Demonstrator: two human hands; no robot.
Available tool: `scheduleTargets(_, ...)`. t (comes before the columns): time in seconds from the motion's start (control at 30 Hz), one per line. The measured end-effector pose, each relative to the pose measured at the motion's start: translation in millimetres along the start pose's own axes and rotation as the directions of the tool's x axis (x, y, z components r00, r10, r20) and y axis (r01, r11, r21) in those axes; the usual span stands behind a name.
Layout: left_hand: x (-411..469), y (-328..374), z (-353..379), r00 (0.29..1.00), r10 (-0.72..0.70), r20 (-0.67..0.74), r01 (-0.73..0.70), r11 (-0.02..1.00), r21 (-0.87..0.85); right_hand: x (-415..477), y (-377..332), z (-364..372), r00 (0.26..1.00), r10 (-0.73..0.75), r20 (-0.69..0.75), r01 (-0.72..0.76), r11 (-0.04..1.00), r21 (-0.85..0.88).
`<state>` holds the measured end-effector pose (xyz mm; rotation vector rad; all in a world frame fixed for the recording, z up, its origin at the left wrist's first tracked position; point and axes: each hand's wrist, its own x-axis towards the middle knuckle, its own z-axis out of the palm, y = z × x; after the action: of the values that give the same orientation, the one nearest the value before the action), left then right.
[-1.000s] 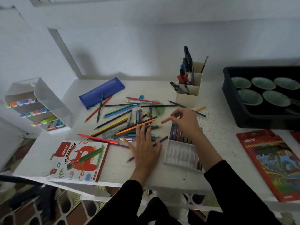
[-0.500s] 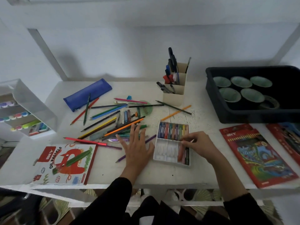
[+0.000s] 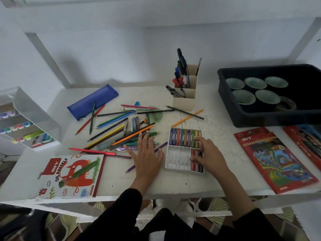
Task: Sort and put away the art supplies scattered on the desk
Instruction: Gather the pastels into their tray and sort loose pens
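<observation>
Left hand [image 3: 147,157] flat on counter [image 3: 217,129], fingers [image 3: 142,139] spread, tips touching pencil pile [image 3: 121,133]. Right hand [image 3: 209,153] on pastel tray [image 3: 175,164], fingers bent over pastels at tray's right side; whether pinching one, cannot tell. Tray sits between both hands, near counter front; 3 pastels in near row. Pastel box [image 3: 73,176] front left, holder [image 3: 184,103] behind tray.

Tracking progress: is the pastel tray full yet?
Partly full: the pastel tray has a filled top row, but its bottom row holds pastels only at the right end.
</observation>
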<state>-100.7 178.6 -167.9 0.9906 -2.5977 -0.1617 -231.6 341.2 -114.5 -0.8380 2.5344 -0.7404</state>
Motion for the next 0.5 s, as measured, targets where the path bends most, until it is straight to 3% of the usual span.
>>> scheduleTargets(0.13,2,1,-1,1.0,-0.013,0.008,0.013,0.999,-0.036,1,-7,-1,0.999,-0.045,-0.017,0.045,0.999,-0.009)
scheduleTargets(0.37,6,-5,-7,0.997,-0.075,0.014,0.076,0.98,-0.185,7,-40,15,0.982,-0.182,-0.048,0.188,0.962,0.196)
scheduleTargets(0.5,12,-28,-22,1.0,-0.001,0.002,0.001,0.979,-0.202,17,-72,29,0.981,-0.191,-0.028,0.191,0.937,0.293)
